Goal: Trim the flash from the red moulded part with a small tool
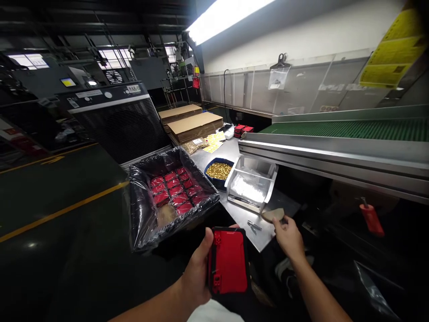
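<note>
Left hand point(197, 268) grips red-and-black case point(228, 264); right hand point(290, 237) pinches tan pad point(273, 215).

The case is held upright in front of the stainless bench point(264, 237), with the left thumb along its edge. Steel tweezers point(254, 226) lie just beside the right hand. The plastic-lined crate point(144, 214) of red cases point(172, 188) stands to the left, near the blue bowl point(209, 179) of brass parts point(219, 171).
</note>
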The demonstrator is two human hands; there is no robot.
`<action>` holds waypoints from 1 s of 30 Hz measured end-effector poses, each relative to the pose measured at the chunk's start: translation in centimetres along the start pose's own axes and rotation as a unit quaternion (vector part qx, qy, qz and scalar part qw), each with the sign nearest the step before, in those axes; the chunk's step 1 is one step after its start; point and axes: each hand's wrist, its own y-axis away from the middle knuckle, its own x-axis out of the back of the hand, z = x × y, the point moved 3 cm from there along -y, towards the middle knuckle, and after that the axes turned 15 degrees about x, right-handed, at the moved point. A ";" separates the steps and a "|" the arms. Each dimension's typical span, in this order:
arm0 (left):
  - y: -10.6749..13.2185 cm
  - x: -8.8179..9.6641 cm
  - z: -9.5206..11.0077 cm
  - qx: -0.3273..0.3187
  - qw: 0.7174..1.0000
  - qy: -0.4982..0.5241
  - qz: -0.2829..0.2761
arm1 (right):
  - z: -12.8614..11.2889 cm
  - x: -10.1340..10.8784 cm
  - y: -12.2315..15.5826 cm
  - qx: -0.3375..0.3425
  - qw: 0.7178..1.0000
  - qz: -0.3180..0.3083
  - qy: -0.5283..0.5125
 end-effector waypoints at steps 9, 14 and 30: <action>0.4 -2.0 3.1 -0.276 0.789 -0.549 -0.003 | -12.3 2.3 12.3 0.100 0.889 -0.228 -0.385; 0.0 -2.4 3.0 -0.295 0.776 -0.555 -0.044 | -12.6 3.3 12.9 0.115 0.880 -0.233 -0.399; 0.7 -2.5 2.0 -0.353 0.748 -0.558 -0.064 | -10.0 2.6 13.0 0.054 0.872 -0.180 -0.452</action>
